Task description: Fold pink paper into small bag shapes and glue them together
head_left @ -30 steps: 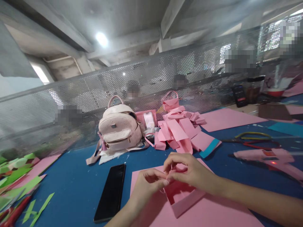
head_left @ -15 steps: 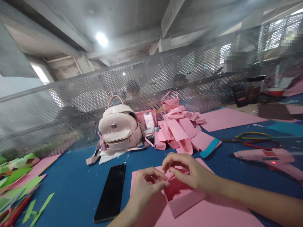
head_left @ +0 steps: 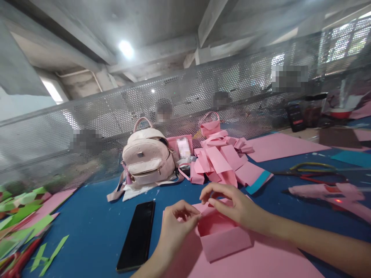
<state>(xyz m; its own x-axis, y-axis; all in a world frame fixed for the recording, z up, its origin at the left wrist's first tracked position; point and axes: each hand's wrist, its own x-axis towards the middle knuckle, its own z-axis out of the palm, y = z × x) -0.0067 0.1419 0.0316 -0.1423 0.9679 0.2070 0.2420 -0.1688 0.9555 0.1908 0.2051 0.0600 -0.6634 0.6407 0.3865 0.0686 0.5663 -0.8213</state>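
Paper box [head_left: 224,241] sits between left hand [head_left: 177,224] and right hand [head_left: 235,207], both pinching its rim.

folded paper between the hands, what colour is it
Pink: the folded paper matches the sheet beneath it, clearest in the head view.

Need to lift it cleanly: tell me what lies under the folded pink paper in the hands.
A large pink sheet lies under the folded pink paper, on the blue table. The left hand and right hand pinch its top edge. Anything directly beneath is covered.
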